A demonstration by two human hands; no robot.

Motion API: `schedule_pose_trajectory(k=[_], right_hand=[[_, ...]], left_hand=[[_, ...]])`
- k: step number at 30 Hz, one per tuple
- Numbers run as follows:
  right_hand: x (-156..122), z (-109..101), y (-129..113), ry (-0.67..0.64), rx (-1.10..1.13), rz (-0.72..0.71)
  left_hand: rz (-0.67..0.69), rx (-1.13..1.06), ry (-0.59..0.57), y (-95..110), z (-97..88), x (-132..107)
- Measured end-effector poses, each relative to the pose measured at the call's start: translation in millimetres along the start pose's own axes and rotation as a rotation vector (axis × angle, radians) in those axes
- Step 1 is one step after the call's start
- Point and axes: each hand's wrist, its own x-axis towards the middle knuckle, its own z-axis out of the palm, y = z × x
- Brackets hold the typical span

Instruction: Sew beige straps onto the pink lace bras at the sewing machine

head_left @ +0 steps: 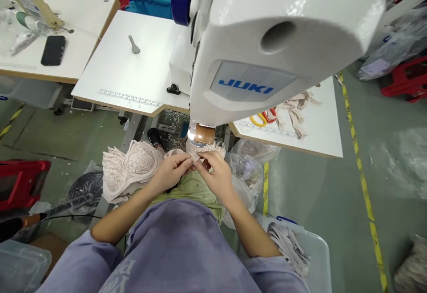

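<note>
With the two hands as the centre of the dial, a pale strip (195,156) sits right at that centre, just below the machine's lower end and above the lap. The left hand (171,172) has its fingers curled, thumb and forefinger closed on the strip; the right hand (215,175) pinches it the same way from the other side. At 9 o'clock, close to the left wrist, lies a pale lace bra (133,168). The white sewing machine (267,39), lettered JUKI, looms from 12 to 1 o'clock. Its white left tabletop (116,70), at 10 to 11, carries a printed ruler scale (130,98) along the near edge and a grey peg-like object (134,46). Farther out at 10, a black phone-like slab (53,50) rests on a neighbouring table (80,22). At 2 o'clock the right tabletop (323,128) bears scissors (258,120) with yellow and red handles, next to scattered beige scraps (295,117). Clear plastic bags (247,168) bunch at 3 o'clock. Beyond, yellow tape (360,159) marks the green floor (310,186). One red stool (25,184) stands at 9, another red stool (407,79) between 2 and 3. At 4, a clear bin (318,257) holds grey strips (288,244).
</note>
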Motion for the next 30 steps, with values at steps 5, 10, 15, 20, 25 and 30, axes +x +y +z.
schedule_pose_trajectory(k=[5, 10, 15, 20, 25, 30], right_hand=[[-4, 16, 2, 0.152, -0.099, -0.096], [-6, 28, 17, 0.112, -0.046, -0.226], [50, -34, 72, 0.129, -0.24, -0.052], [132, -117, 126, 0.244, -0.597, 0.266], [144, -137, 120, 0.112, -0.653, 0.285], [77, -154, 79, 0.06, -0.668, 0.308]], left_hand=[[0.024, 0.145, 0.094, 7, 3.5, -1], [-0.054, 0.137, 0.163, -2, 4.2, 6], [-0.181, 0.084, 0.092, -8, -10.0, 14], [-0.127, 0.069, 0.078, -1, -17.3, 11], [-0.117, 0.034, 0.096, 4, -16.6, 6], [-0.139, -0.238, 0.106, 2, -15.8, 3]])
